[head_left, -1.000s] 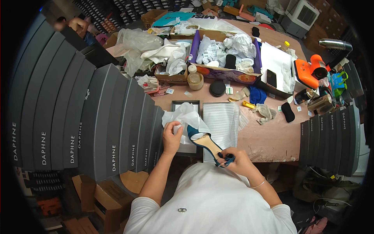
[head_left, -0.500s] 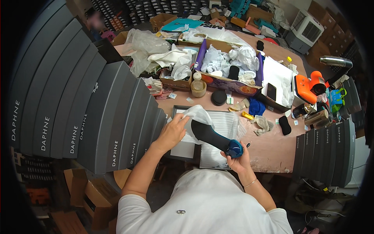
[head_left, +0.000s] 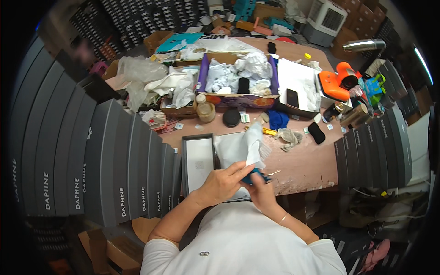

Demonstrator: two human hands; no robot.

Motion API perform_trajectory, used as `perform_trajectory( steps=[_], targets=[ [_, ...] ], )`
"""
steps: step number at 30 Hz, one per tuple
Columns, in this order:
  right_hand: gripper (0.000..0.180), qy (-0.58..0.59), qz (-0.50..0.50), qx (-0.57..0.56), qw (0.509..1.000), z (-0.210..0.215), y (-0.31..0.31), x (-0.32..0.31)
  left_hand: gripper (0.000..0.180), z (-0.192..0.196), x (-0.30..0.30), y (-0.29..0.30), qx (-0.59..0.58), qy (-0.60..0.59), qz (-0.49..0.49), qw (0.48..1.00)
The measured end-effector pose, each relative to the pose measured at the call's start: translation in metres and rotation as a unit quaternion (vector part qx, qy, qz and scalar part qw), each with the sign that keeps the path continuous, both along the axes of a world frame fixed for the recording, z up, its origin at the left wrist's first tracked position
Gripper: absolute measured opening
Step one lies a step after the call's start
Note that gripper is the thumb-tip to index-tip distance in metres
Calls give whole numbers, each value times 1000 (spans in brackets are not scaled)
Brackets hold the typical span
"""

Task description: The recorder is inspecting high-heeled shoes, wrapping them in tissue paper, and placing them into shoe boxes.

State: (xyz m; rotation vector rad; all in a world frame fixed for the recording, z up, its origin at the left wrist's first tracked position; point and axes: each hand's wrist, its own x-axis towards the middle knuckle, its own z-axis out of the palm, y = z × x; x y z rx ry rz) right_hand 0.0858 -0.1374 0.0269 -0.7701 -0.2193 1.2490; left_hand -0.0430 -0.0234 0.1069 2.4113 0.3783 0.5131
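In front of my chest, both hands are close together around a dark blue shoe, mostly covered by my fingers and by paper. White tissue paper rises from the shoe, over its sole. My left hand is closed, its fingers pinching the tissue paper's lower edge against the shoe. My right hand, its fingers partly smeared by motion, grips the shoe from the right. Behind and under them, white wrapping lies on the table. Left of it stands a shallow grey box part with a pale inside.
Tall stacks of grey shoeboxes flank me on the left, with shorter ones at the right. Across the table stand a purple box of crumpled paper, a glue jar, a round black tin, a phone and an orange tool.
The shoe has swung round and come in toward my body. My left hand has moved right and down, bringing the tissue paper over the shoe. My right hand has shifted left.
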Motion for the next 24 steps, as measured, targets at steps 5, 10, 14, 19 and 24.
perform_trajectory(
  steps=[5, 10, 14, 19, 24],
  targets=[
    [29, -74, 27, -59, 995, 4, -8, 23, 53, -11, 29, -21, 19, -26, -46, 998],
    [23, -349, 34, -75, 934, -32, -24, 24, 56, -16, 42, -44, -20, -68, -70, 995],
    [13, -237, -45, -109, 964, -33, -18, 31, 55, -18, 40, -42, -62, -104, -63, 991],
    [22, -508, 43, -150, 847, -44, -15, 26, 48, -22, 49, -47, -99, -148, -55, 982],
    [32, -669, 116, -40, 733, 14, 25, 38, 43, -28, 9, -6, -218, -119, 148, 957]
  ],
)
